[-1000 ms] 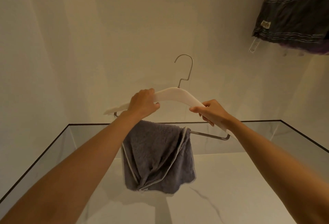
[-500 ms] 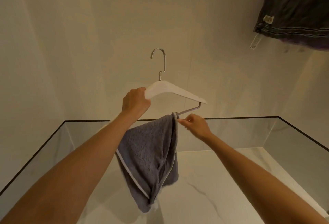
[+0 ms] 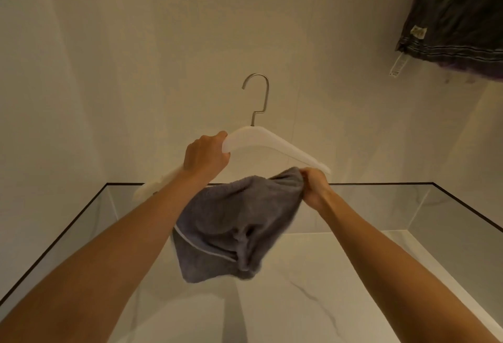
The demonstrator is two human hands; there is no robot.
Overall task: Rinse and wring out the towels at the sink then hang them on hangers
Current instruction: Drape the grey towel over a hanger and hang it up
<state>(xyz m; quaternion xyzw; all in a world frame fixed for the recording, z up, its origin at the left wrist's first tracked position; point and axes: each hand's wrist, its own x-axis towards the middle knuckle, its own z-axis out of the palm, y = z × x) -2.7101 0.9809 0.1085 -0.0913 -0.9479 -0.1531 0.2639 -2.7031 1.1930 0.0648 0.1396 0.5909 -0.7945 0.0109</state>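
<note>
Your left grip (image 3: pixel 206 154) is wrapped round one arm of the white hanger (image 3: pixel 275 143); right grip (image 3: pixel 315 187) pinches the grey towel (image 3: pixel 236 222), draped prob. over the hidden bar. Below: marble surface (image 3: pixel 313 315) w/ glass walls (image 3: pixel 462 206); dark garment (image 3: pixel 457 15) top right.

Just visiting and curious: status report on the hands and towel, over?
Left hand grips white hanger. Right hand pinches grey towel near hanger's right end, towel bunched below. Nothing blocking; dark garment hangs far right.

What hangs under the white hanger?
A bunched grey towel, its top edge pinched by the right hand. Whatever part of the white hanger it drapes over is hidden by the cloth.
</note>
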